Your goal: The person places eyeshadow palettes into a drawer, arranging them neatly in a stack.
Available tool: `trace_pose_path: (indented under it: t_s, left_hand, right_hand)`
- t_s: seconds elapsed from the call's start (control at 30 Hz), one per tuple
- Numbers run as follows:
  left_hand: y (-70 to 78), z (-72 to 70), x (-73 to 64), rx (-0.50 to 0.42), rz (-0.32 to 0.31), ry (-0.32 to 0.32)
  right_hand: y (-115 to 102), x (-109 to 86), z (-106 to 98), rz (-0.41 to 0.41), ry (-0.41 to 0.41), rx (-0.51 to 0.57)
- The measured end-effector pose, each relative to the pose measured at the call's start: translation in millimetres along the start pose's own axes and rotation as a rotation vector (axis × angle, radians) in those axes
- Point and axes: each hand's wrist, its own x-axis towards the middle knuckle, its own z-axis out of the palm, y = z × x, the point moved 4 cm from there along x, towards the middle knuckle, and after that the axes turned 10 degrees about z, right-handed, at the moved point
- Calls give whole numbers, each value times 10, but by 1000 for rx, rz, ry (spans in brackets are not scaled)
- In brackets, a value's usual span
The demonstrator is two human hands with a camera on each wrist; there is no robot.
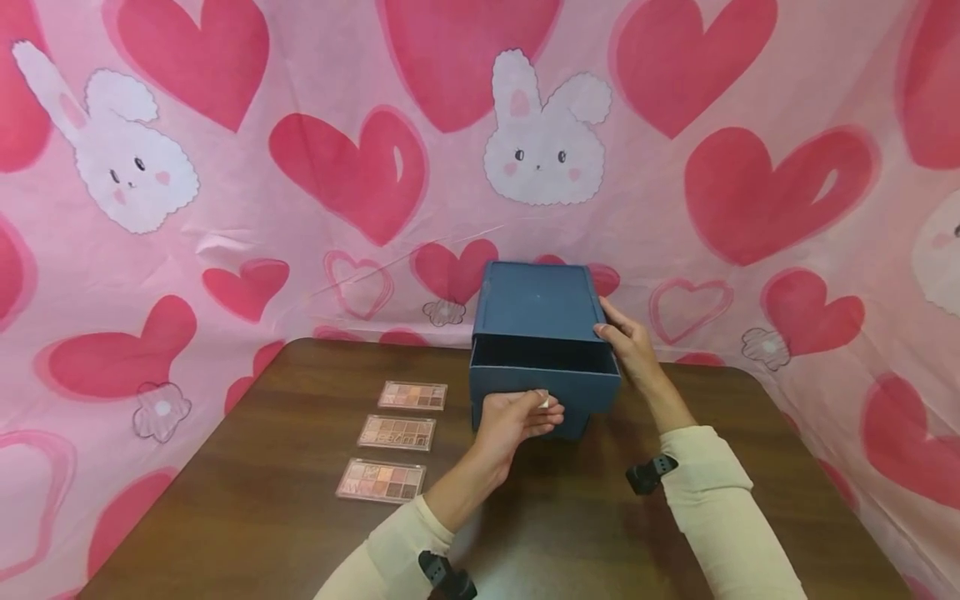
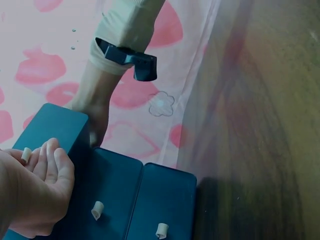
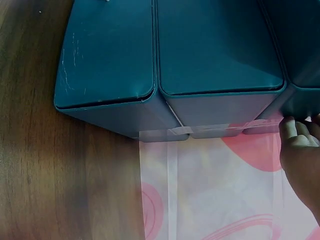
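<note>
A blue box of three stacked drawers [image 1: 536, 304] stands on the table, its top drawer [image 1: 555, 382] pulled partway out. Inside the gap it looks dark. At that drawer's front, my left hand [image 1: 517, 421] pinches a small pale pull tab [image 2: 26, 155] between thumb and fingers. Similar curled pull tabs [image 2: 98, 210] show on the two lower drawer fronts in the left wrist view. My right hand [image 1: 630, 342] rests against the box's right side, thumb and a fingertip at the top edge. Its other fingers are partly hidden; in the right wrist view, fingers [image 3: 295, 131] touch the box's side.
Left of the box, three eyeshadow palettes lie in a column: a far one [image 1: 412, 396], a middle one [image 1: 396, 432] and a near one [image 1: 381, 481]. Behind the brown table [image 1: 570, 517] hangs a pink cloth [image 1: 450, 208] with hearts and rabbits.
</note>
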Motion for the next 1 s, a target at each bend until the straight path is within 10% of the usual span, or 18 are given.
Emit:
trace_pose_path:
  t_s: [1.0]
  left_hand:
    - [7,88,-556,4,26,-15]
  right_hand:
    - [-7,-4,-15,-1,21,-70]
